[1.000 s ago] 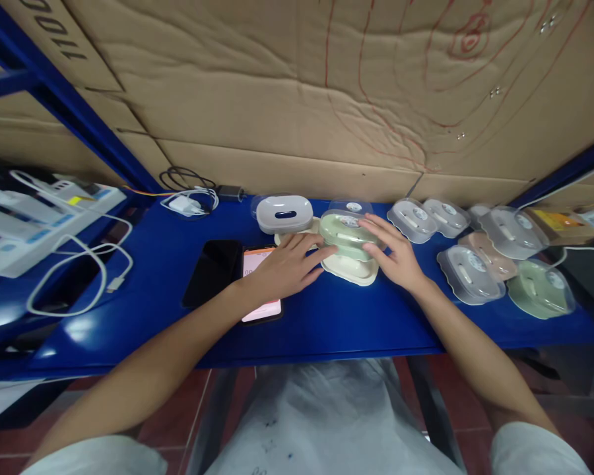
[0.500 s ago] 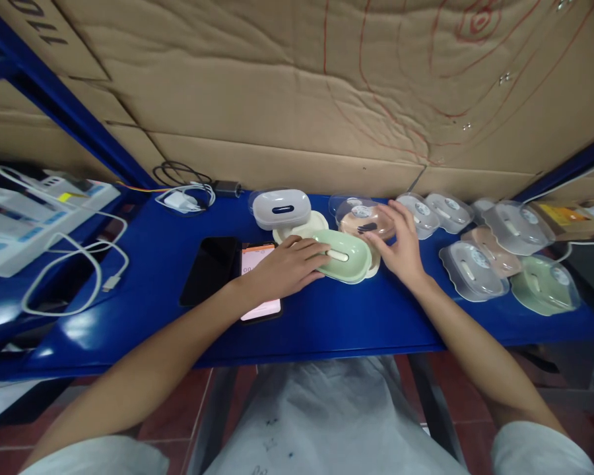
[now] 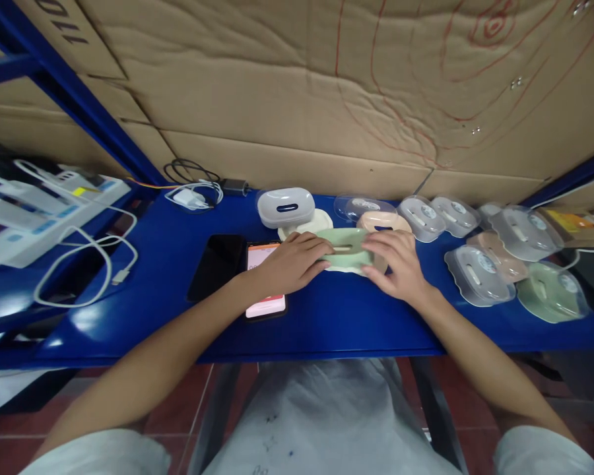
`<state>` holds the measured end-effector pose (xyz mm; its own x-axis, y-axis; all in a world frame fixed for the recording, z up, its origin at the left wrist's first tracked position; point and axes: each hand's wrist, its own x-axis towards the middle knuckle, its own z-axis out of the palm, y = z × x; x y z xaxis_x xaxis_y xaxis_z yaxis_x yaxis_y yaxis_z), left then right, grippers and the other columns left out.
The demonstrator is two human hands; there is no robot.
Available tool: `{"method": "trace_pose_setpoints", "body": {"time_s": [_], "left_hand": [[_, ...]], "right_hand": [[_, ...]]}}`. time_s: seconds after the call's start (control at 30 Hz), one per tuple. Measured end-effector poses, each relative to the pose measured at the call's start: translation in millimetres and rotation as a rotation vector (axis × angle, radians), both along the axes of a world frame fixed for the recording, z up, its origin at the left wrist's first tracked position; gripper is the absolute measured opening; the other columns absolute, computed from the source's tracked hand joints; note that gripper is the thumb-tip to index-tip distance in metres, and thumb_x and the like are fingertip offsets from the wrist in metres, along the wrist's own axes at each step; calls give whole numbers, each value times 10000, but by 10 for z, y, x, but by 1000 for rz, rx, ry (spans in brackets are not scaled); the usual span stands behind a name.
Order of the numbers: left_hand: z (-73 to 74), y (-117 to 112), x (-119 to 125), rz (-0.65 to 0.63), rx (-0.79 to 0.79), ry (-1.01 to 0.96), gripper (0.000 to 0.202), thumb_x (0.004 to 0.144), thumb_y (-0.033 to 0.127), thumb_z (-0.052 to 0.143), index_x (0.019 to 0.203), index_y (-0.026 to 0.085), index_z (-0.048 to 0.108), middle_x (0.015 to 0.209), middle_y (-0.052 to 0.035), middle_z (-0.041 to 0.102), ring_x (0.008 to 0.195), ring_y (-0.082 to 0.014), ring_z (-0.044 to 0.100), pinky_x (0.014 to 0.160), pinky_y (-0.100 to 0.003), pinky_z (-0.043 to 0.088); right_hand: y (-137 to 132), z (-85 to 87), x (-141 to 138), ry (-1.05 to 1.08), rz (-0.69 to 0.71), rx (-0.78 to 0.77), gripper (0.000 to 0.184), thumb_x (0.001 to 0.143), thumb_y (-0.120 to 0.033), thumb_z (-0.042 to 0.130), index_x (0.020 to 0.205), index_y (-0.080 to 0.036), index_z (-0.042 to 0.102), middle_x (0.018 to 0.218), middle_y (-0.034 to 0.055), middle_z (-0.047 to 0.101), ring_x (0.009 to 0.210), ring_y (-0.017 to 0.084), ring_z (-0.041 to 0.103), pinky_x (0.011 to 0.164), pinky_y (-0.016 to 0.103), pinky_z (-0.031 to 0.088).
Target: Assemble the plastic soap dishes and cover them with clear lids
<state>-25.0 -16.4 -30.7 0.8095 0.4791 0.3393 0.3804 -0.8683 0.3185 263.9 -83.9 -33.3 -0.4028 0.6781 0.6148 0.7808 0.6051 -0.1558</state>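
Note:
A pale green soap dish (image 3: 347,239) with a slot in its bottom is held between my two hands, tilted on the blue table. My left hand (image 3: 301,260) grips its left end, and my right hand (image 3: 395,262) has the right end between thumb and fingers. Just behind stands a peach soap dish (image 3: 387,220), partly covered by my right hand. A clear lid (image 3: 356,207) lies behind it. To the back left are a light grey soap dish (image 3: 286,206) and a cream scalloped piece (image 3: 321,221), partly hidden by the green dish.
Several lidded soap dishes (image 3: 479,277) stand at the right. A dark phone (image 3: 216,267) and a lit phone (image 3: 266,307) lie by my left forearm. The power strip (image 3: 24,231), loose cable (image 3: 106,260) and charger (image 3: 191,198) are at left. Cardboard (image 3: 257,99) forms the back wall.
My right hand has come from the peach dish to the green dish's right end. The green dish has tipped so its side shows more. The camera view has shifted slightly.

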Motion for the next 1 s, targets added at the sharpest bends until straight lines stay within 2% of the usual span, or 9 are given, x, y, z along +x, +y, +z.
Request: {"method": "trace_pose_setpoints", "body": {"time_s": [0.1,0.23,0.37,0.47,0.53,0.63,0.73,0.87,1.0], "left_hand": [[-4,42,-7,54,-77,-87,326,1140,416,423,1261,216,650,1257,-108,740,1187,-289,656,1045,-473,503],[-30,95,-26,109,-132,-185,332,1150,429,400,1283,215,617,1256,-103,732,1161,-264,644,1027,-432,514],[16,119,-56,218,37,-180,358,1152,430,401,1321,207,625,1328,-113,732,1249,-295,619,1083,-470,463],[73,173,-128,345,195,-96,361,1147,397,405,1350,235,656,1400,-107,721,1332,-330,588,1139,-527,387],[84,237,-193,427,234,-57,354,1137,361,411,1346,249,673,1435,-112,701,1352,-340,587,1146,-547,369],[63,338,-277,558,226,-29,345,1097,323,464,1363,247,670,1572,-150,585,1417,-375,555,1153,-575,371],[35,380,-302,642,202,-36,390,1048,306,532,1415,233,640,1655,-194,477,1480,-428,497,1179,-608,353],[15,325,-250,618,214,-59,413,1038,318,542,1428,216,632,1650,-216,466,1495,-444,478,1187,-618,354],[6,214,-182,544,277,-42,373,1061,345,534,1383,203,660,1601,-222,515,1442,-423,533,1172,-614,380]], "right_hand": [[-56,-70,-82,-140,20,19,368,989,-525,710,1333,-394,722,1360,54,730,1282,333,661,1113,545,463],[-47,-101,-174,-290,93,-28,308,1053,-458,651,1348,-396,712,1390,31,738,1299,288,664,1109,501,455],[-10,-52,-210,-329,220,-88,407,1078,-517,601,1377,-257,695,1375,105,756,1277,289,692,1095,495,458],[-11,-35,-212,-326,275,-156,514,1053,-566,621,1448,-239,652,1388,125,750,1299,296,690,1134,515,447],[-15,-50,-214,-330,273,-162,500,1062,-506,617,1491,-250,617,1454,121,715,1336,297,671,1149,519,446],[-4,-105,-217,-326,195,-92,381,1070,-308,578,1445,-272,639,1528,105,664,1385,293,632,1153,514,441],[30,-144,-204,-268,50,5,298,1039,-197,575,1304,-259,697,1431,119,708,1349,303,632,1109,504,448],[94,-75,-76,-172,-103,52,189,1038,-201,572,1140,-257,721,1269,95,746,1227,290,668,1018,471,462],[222,54,346,-59,-422,57,257,1046,-280,543,1234,-232,710,1420,145,664,1340,346,600,1088,529,440]]}}
